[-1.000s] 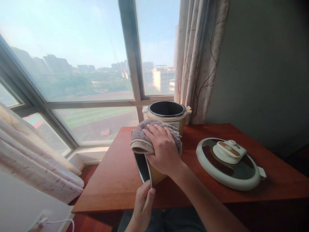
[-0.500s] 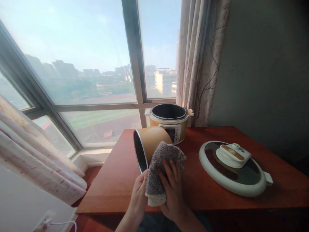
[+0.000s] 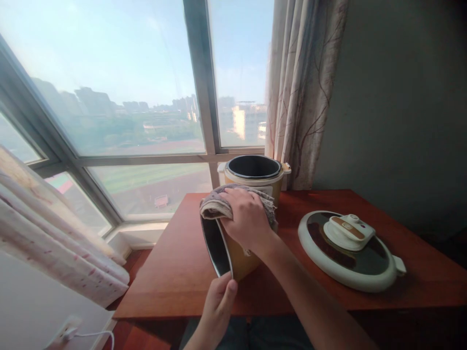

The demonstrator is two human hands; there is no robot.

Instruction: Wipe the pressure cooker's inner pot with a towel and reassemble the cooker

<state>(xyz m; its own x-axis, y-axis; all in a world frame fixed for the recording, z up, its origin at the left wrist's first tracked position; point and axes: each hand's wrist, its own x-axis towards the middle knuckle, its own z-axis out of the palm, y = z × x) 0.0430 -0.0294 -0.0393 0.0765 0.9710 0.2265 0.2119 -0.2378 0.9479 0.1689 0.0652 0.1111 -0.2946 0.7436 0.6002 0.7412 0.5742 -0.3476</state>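
Note:
A yellow inner pot (image 3: 241, 257) with a dark inside lies tilted on its side over the table, its mouth facing left. My left hand (image 3: 218, 304) pinches the lower edge of its rim between thumb and fingers. A folded grey-brown towel (image 3: 217, 206) drapes over the top of the pot and its upper rim. My right hand (image 3: 248, 214) presses on the towel from above, fingers curved over it. Behind the pot stands the cooker base (image 3: 279, 189), yellow and white with a dark, round opening; the pot and towel partly hide its front panel.
A round white lid (image 3: 350, 277) with a glass centre and a knob lies on the right of the red-brown table (image 3: 156, 287). Windows and curtains (image 3: 299, 97) rise behind. At lower left, a white cable (image 3: 95, 334) is plugged into the wall.
My right hand has carried the towel up from the pot's near side onto its top. My left hand sits lower on the rim, and the pot's mouth has tipped a little.

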